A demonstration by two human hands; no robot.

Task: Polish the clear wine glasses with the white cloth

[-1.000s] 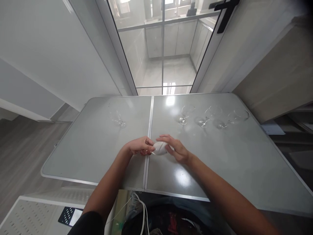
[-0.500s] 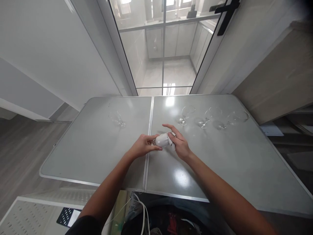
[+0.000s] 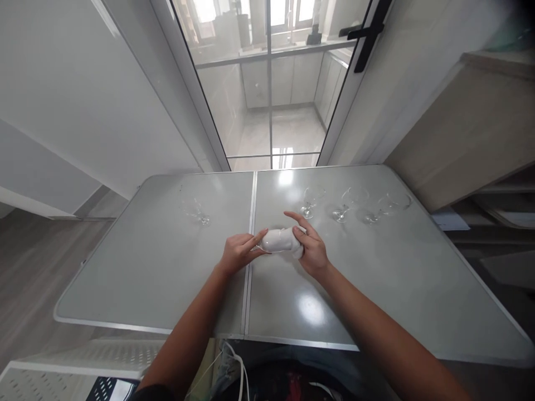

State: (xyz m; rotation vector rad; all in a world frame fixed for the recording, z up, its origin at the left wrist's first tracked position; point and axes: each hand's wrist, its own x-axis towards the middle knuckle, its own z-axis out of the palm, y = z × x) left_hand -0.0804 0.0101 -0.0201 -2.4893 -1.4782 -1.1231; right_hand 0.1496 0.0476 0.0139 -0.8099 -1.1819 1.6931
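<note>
Over the table's centre seam, a stemmed glass (image 3: 270, 241) lies sideways between my hands, its bowl filled with white cloth or paper. My left hand (image 3: 238, 252) grips it at the stem end, and the fingers hide the foot. At the rim end, my right hand (image 3: 313, 252) pinches the white cloth (image 3: 297, 248), which bulges out of the bowl; its index finger points away. Another stemmed glass (image 3: 203, 219) stands on the left half of the table. Farther right are a clear glass (image 3: 307, 211), a second glass (image 3: 340, 214) and a third glass (image 3: 371, 218).
The grey folding table (image 3: 167, 289) has a metal edge and a centre seam. Behind it is a glazed door (image 3: 292, 120) with a black handle (image 3: 368, 36). A perforated white basket (image 3: 45, 379) sits low at the left, and wooden shelving (image 3: 472, 133) stands at the right.
The view has tilted up a little. More of the glass's white-filled bowl shows between my hands, and my left hand has shifted slightly left, toward the stem end. The standing glasses have stayed put.
</note>
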